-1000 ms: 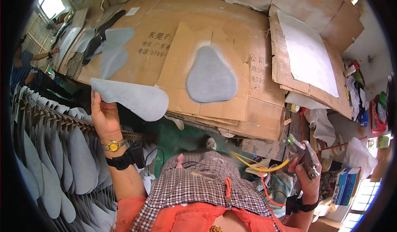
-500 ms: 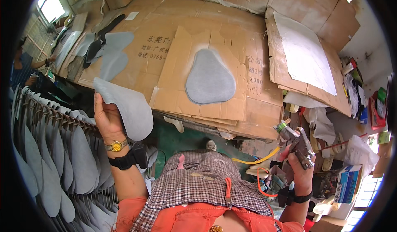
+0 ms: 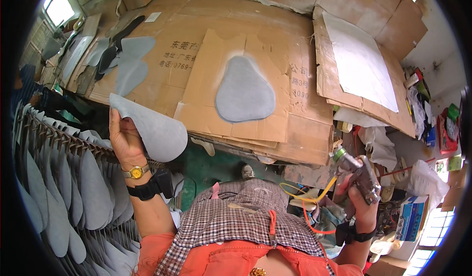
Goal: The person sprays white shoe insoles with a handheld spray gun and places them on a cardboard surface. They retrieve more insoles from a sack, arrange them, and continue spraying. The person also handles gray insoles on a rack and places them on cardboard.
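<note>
My left hand (image 3: pixel 128 141) pinches the narrow end of a grey pear-shaped sheet (image 3: pixel 160 131), raised off the near left edge of the table. The sheet bends a little, and its rounded end points right. My right hand (image 3: pixel 361 202) is wrapped round a metal spray gun (image 3: pixel 360 177) with a green ring. A yellow hose (image 3: pixel 314 197) runs from beside the gun. Between the hands, farther off, a second grey pear-shaped sheet (image 3: pixel 246 91) lies flat on a cardboard sheet (image 3: pixel 196 106), with a pale spray haze round its top. Neither hand touches it.
Grey sheets hang from a rack (image 3: pixel 73 143) at my left. More grey pieces (image 3: pixel 132 72) lie on the table's far left. A white sheet (image 3: pixel 361 55) rests on raised cardboard at right, with clutter below. Another person (image 3: pixel 29 89) is at the far left.
The held sheet has swung slightly, its rounded end now higher and farther right. The spray gun has shifted a little right. A grey piece now shows upright near the person at far left.
</note>
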A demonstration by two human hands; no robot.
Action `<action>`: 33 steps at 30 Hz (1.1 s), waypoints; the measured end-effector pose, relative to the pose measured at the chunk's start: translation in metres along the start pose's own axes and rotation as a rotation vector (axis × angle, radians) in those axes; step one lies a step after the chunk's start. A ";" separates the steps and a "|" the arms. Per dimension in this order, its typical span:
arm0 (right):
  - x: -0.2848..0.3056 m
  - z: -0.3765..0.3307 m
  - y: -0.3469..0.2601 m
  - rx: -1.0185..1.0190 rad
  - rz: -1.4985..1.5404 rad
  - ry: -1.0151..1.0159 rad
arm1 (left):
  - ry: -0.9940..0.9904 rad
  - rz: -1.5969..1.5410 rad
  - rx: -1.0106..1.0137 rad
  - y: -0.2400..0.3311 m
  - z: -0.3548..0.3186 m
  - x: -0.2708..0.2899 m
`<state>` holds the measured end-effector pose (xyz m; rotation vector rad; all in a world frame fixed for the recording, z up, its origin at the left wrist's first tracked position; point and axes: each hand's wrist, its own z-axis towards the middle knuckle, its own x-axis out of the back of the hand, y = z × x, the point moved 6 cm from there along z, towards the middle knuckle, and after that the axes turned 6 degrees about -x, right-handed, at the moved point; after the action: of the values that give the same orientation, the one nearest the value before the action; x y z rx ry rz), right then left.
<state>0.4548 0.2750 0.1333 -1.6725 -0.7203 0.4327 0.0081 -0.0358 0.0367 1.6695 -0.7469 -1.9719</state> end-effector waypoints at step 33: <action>0.043 0.029 0.003 0.041 -0.105 0.020 | -0.025 0.028 -0.016 -0.025 -0.012 -0.055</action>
<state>0.4690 0.3244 0.1277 -1.5906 -0.7757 0.3545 0.0296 0.0173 0.0600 1.6200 -0.7566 -1.9777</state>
